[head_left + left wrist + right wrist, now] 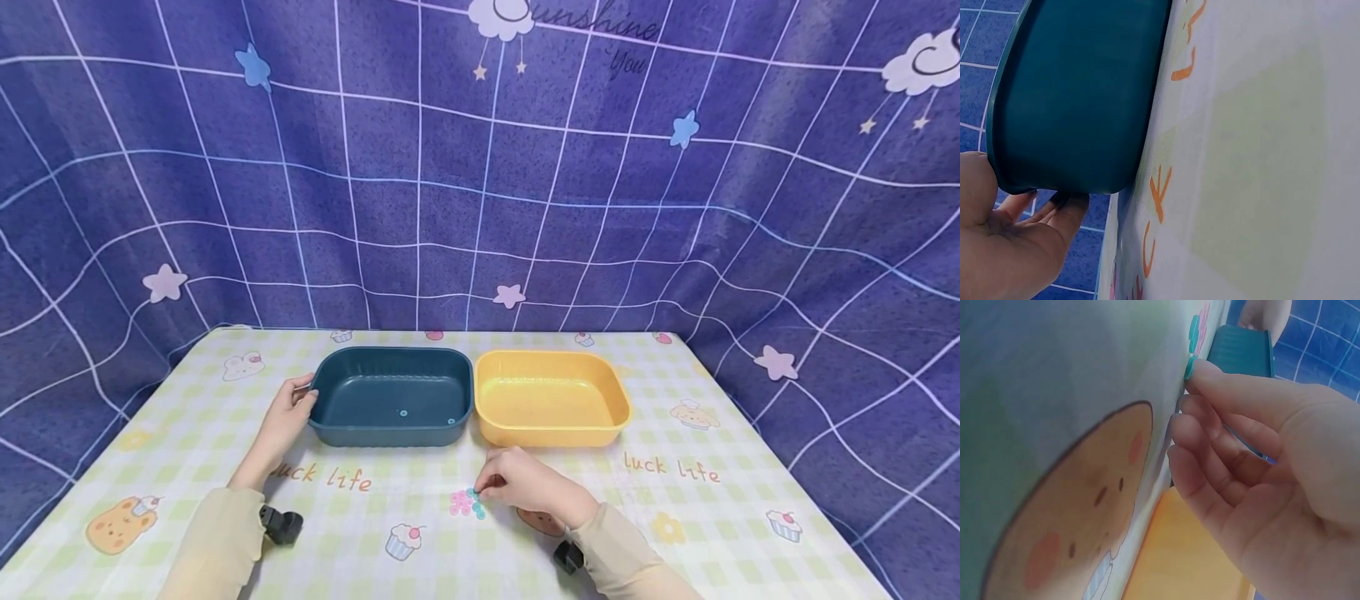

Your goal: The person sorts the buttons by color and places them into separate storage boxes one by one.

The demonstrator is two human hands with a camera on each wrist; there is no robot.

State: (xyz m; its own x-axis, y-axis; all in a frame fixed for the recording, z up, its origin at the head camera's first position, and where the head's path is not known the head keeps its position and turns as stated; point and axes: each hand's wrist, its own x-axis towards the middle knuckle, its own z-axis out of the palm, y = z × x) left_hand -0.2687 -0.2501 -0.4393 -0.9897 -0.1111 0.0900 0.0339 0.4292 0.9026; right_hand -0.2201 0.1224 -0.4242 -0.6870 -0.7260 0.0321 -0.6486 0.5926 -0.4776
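A dark teal basin stands at the left of the table, with two small teal beads on its floor. My left hand holds its left end, fingers and thumb against the rim and outer wall. In front of the basins lies a small cluster of pink beads and teal beads. Over its right side, my right hand has thumb and index fingertips pinched at a teal bead, close to the cloth. The other fingers are curled, and the index fingertip is partly hidden behind the thumb.
A yellow basin stands beside the teal one, their near walls almost touching. A checked, printed cloth covers the table. Behind it hangs a blue grid-patterned curtain. Each wrist wears a black camera.
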